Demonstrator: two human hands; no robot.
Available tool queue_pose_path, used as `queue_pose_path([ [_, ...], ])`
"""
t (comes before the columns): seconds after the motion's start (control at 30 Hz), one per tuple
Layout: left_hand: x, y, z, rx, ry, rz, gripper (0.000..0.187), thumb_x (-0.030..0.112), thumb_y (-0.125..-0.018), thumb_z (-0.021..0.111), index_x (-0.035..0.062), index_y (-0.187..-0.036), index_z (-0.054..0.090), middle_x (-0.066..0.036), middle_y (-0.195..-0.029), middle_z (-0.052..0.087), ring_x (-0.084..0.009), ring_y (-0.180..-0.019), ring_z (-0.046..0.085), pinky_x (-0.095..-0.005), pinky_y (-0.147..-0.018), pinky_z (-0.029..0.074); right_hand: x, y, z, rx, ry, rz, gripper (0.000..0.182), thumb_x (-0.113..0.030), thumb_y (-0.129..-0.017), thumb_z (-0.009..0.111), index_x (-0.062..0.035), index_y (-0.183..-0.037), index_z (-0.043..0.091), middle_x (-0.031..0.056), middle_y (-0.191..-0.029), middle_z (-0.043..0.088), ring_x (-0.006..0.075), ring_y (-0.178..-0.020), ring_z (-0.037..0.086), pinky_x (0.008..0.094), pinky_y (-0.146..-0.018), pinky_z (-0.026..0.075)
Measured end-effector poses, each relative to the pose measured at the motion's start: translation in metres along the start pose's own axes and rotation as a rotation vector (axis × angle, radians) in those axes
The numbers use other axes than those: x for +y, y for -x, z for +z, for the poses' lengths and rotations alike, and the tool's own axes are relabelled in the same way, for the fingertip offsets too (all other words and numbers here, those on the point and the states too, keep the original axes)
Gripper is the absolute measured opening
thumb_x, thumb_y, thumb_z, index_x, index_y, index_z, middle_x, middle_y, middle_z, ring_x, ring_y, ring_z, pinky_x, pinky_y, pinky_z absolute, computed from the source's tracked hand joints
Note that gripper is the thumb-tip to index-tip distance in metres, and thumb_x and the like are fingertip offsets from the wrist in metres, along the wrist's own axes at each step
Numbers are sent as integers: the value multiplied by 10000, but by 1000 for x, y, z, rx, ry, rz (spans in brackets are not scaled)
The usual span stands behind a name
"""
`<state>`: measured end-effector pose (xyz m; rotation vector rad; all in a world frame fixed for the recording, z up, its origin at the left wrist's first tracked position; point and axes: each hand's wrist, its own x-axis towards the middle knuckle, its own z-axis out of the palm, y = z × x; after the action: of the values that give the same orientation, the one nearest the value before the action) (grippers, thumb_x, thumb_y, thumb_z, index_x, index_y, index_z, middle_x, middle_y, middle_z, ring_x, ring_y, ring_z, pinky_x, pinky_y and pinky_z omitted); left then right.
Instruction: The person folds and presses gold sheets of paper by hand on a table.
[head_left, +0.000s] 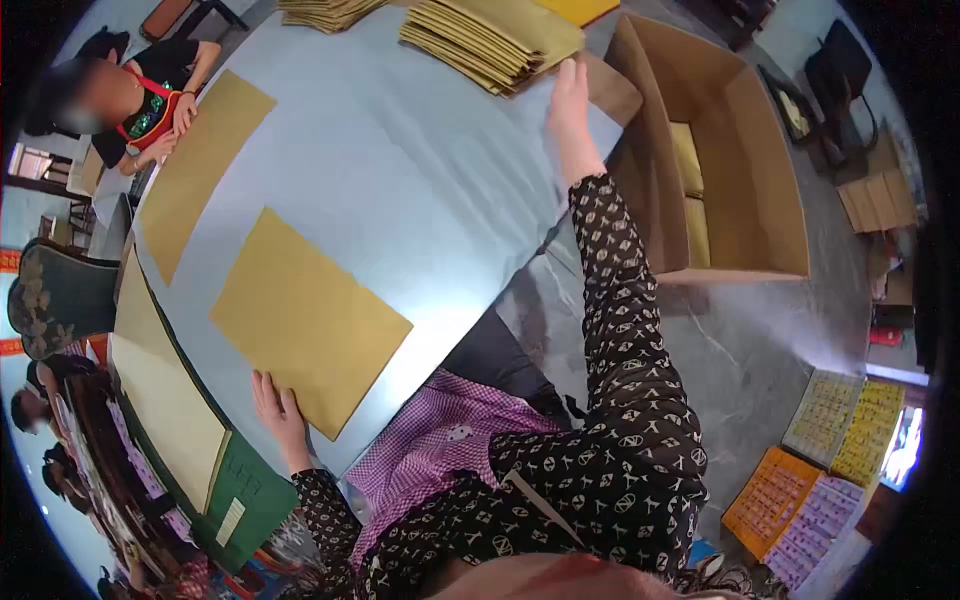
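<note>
A gold-brown envelope (310,320) lies flat on the pale blue table (400,170). Beside its lower left edge rests my left hand (280,412), fingers apart, fingertips at the paper's edge. My right hand (570,110) reaches to the far right, its fingers at the right end of a fanned stack of gold envelopes (485,45); whether it grips any of them is hard to tell. Another gold sheet (205,165) lies at the upper left, in front of a person whose hands touch its edge.
An open cardboard box (740,170) with gold envelopes inside stands right of the table. A second stack (330,10) lies at the top edge. The co-worker (150,100) sits at the upper left. A dark chair (60,295) and a green board (250,490) are on the left.
</note>
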<state>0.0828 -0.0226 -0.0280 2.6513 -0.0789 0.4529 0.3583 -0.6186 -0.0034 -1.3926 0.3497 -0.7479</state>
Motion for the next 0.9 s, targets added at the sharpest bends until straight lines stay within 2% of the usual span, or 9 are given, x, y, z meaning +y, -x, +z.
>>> queue_pose_path([
  [0.07,1,0,0,12,-1,-3,468,83,-883,559,11,-1341,494,-196,-1460,405,-359,-1350,370,-438,-1102,299,21,-31,13,120,-143,118,609,-403,-973,462,79,-1336,386,224,-1417,404,297,-1274,425,373,-1049,332],
  [0.17,1,2,0,8,-21,-17,476,94,-885,565,22,-1350,489,-189,-1467,398,-348,-1361,359,-436,-1109,283,78,-86,22,243,6,23,547,-369,-970,463,82,-1279,431,230,-1354,457,308,-1217,464,392,-1013,360],
  [0.2,2,2,-1,-9,-39,-27,481,103,-887,567,27,-1355,484,-185,-1472,394,-344,-1366,353,-437,-1114,272,57,-76,32,308,80,8,477,-286,-973,439,73,-1286,435,212,-1325,493,315,-1193,488,392,-985,389],
  [0.23,4,2,-1,-1,-40,-39,481,103,-887,567,27,-1355,484,-185,-1472,394,-344,-1366,353,-437,-1114,272,73,-88,37,294,78,7,477,-286,-973,439,73,-1286,435,212,-1325,493,315,-1193,488,392,-985,389],
  [0.3,6,3,-1,-6,-55,-34,493,121,-883,573,32,-1360,480,-181,-1476,391,-344,-1375,339,-447,-1119,254,103,-113,40,259,475,-30,428,-218,-970,409,66,-1288,442,196,-1297,522,302,-1173,506,388,-964,410],
  [0.4,8,2,-2,-13,-31,-63,510,140,-873,582,36,-1361,478,-184,-1480,384,-354,-1378,331,-453,-1120,243,107,-115,41,234,194,-95,420,-222,-963,432,57,-1276,463,231,-1294,518,345,-1169,512,407,-972,416],
  [0.5,14,2,-4,-34,-117,-127,530,146,-860,591,40,-1365,470,-191,-1475,387,-362,-1372,337,-457,-1115,247,101,-101,30,214,284,-141,419,-217,-972,431,58,-1286,462,226,-1307,512,336,-1183,504,395,-986,407],
  [0.73,-2,9,6,83,-119,1,544,176,-766,672,41,-1273,523,-210,-1388,462,-382,-1298,411,-478,-1067,309,91,-87,12,13,576,-320,416,-205,-992,429,61,-1310,460,214,-1338,497,314,-1218,487,367,-1018,385],
  [0.9,17,3,5,80,-144,-123,526,321,-838,642,76,-1284,511,-181,-1423,423,-346,-1318,382,-486,-1074,288,38,-80,51,-16,553,-553,414,-197,-1007,427,62,-1328,458,205,-1359,486,299,-1242,474,348,-1041,369],
])
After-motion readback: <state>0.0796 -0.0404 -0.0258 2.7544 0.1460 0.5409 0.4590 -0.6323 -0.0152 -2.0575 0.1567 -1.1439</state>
